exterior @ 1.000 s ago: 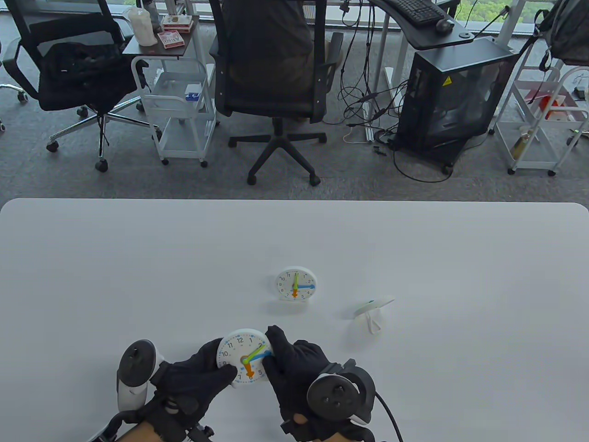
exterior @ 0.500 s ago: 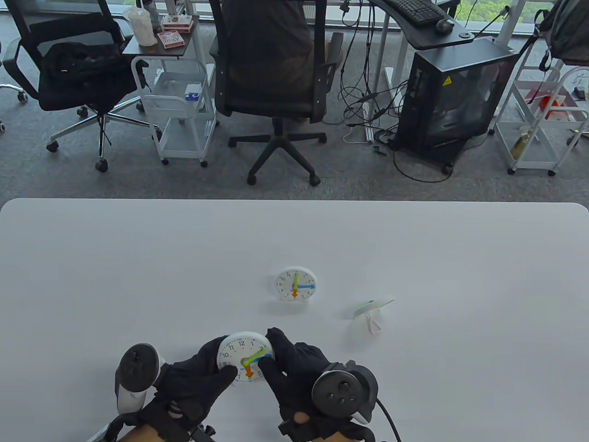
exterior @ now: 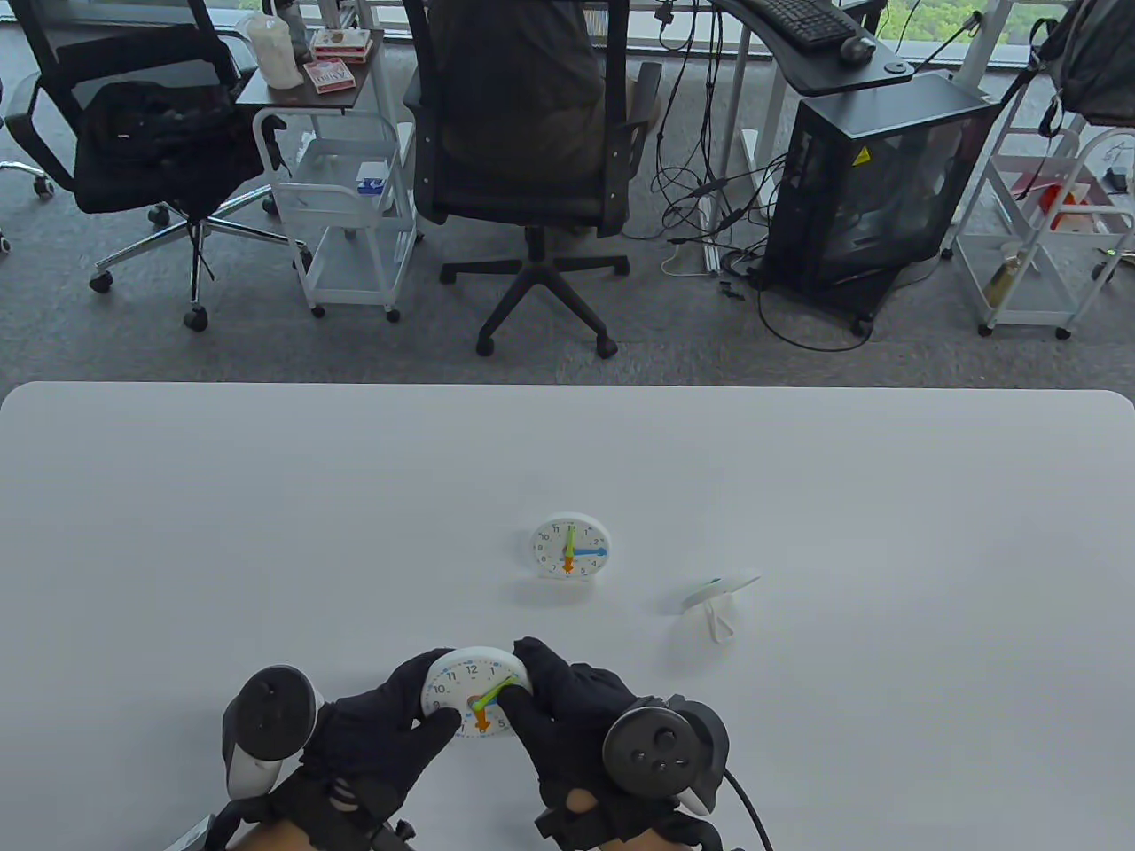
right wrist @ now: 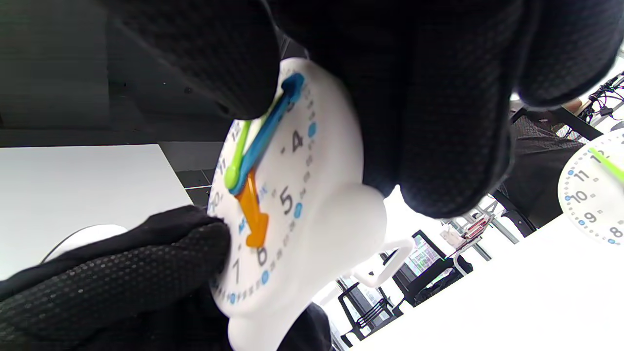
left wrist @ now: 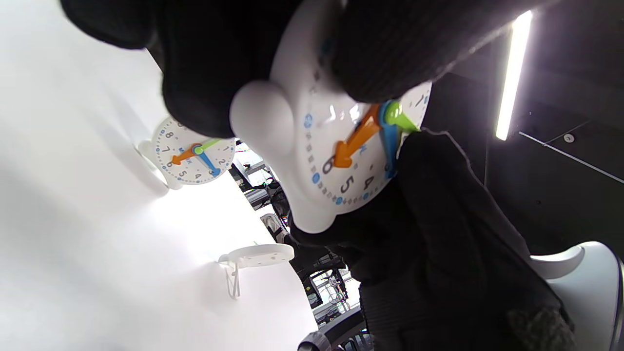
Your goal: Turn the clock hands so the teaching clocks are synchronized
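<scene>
A white teaching clock (exterior: 468, 696) with orange, green and blue hands is held up near the table's front edge. My left hand (exterior: 424, 702) grips its left rim, thumb on the face by the 8. My right hand (exterior: 523, 678) grips its right rim, with fingers behind it. One right fingertip (right wrist: 219, 63) presses on the tips of the green and blue hands. The orange hand points at 6 in the left wrist view (left wrist: 341, 161). A second clock (exterior: 571, 547) stands upright mid-table, green at 12, blue at 3, orange at 6.
A third white clock (exterior: 720, 592) lies tilted face down on its stand, right of the standing one. It also shows in the left wrist view (left wrist: 256, 256). The white table (exterior: 266, 532) ends at its far edge; office chairs and carts stand beyond.
Both hands have brought the held clock slightly down and toward me. The right fingertip has slid onto the face, and the blue hand now lies nearly under the green one.
</scene>
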